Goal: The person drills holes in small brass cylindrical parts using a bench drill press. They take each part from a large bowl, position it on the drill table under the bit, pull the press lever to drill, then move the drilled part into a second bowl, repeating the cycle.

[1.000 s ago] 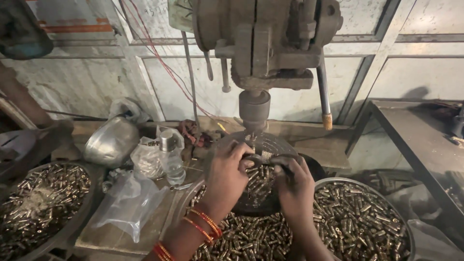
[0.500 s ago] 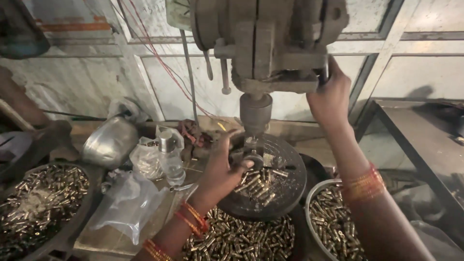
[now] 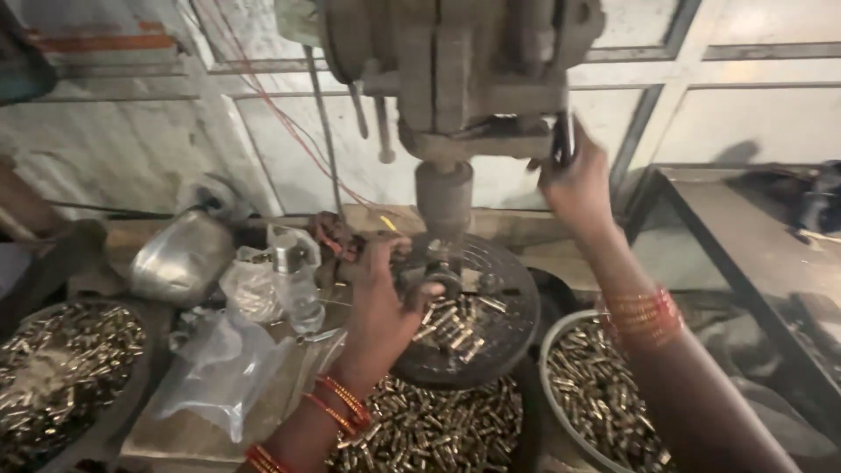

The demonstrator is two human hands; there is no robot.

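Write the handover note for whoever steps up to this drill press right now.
Left hand: on the round drill table, fingers pinching a small brass piece under the spindle.
Right hand: raised, gripping the feed lever on the side of the machine.
Loose brass pieces lie on the table; more fill the tray in front, the bowl at right and the bowl at left.
Done: one piece is seated under the spindle. Left: the spindle does not look fully down yet, and heaps of pieces remain in all containers.

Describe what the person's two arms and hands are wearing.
Both forearms are bare, with no sleeves or gloves showing. The left wrist carries red and orange bangles, with more further up the forearm. The right wrist wears a stack of red and orange bangles too.
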